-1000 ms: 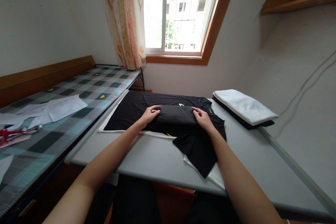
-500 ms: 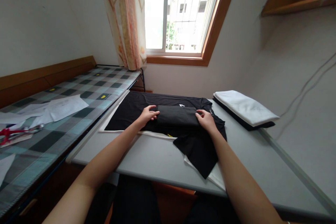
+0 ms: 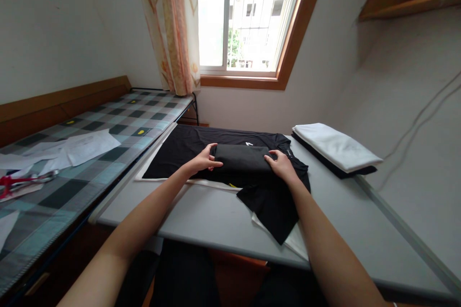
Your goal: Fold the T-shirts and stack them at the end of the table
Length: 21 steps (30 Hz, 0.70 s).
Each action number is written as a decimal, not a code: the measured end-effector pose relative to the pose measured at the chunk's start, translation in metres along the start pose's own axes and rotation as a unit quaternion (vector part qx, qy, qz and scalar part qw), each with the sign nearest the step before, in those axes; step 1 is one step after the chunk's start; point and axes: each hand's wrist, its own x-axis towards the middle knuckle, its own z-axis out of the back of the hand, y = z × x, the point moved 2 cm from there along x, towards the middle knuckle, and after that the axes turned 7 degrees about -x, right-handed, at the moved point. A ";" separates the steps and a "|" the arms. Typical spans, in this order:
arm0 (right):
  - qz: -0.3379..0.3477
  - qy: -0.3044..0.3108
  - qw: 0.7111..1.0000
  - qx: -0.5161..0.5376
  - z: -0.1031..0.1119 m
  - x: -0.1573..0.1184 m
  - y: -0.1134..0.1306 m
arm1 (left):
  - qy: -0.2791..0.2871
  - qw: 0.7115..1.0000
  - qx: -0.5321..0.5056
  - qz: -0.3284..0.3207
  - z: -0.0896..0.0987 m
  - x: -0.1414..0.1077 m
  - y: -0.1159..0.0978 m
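A folded black cloth bundle (image 3: 243,159) lies over a black T-shirt (image 3: 173,153) spread on the table. My left hand (image 3: 207,159) grips the bundle's left end, thumb in front and fingers behind. At its right end my right hand (image 3: 280,163) pinches the near corner. One black sleeve (image 3: 272,211) points toward me over the table's near side. Pale fabric shows beneath the T-shirt along its near edge, and a small white mark sits behind the bundle.
The grey table (image 3: 212,213) runs toward the window wall. To the right lies a folded white cloth (image 3: 334,147) on a black one. On the left, a checkered bed (image 3: 90,153) carries papers (image 3: 86,148) and a red-handled item (image 3: 10,184).
My left thumb has moved down and right across the front of the bundle. My right fingers have shifted slightly left, and the bundle looks slightly more rolled.
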 end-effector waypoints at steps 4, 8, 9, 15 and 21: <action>-0.041 0.029 0.998 -0.046 0.001 -0.002 -0.002 | 0.016 1.000 0.009 0.001 0.008 0.002 0.005; -0.043 0.050 0.993 -0.096 0.005 -0.008 0.002 | 0.024 0.999 0.033 0.014 0.008 0.006 0.011; -0.043 0.052 0.992 -0.109 0.007 -0.009 0.004 | 0.015 0.999 0.035 0.016 0.007 0.007 0.011; -0.062 0.057 0.984 -0.157 0.017 -0.015 0.014 | -0.052 0.998 0.017 0.009 0.000 0.007 0.007; -0.075 0.097 0.978 -0.167 0.015 -0.016 0.010 | -0.065 0.997 0.027 0.032 -0.001 0.005 0.011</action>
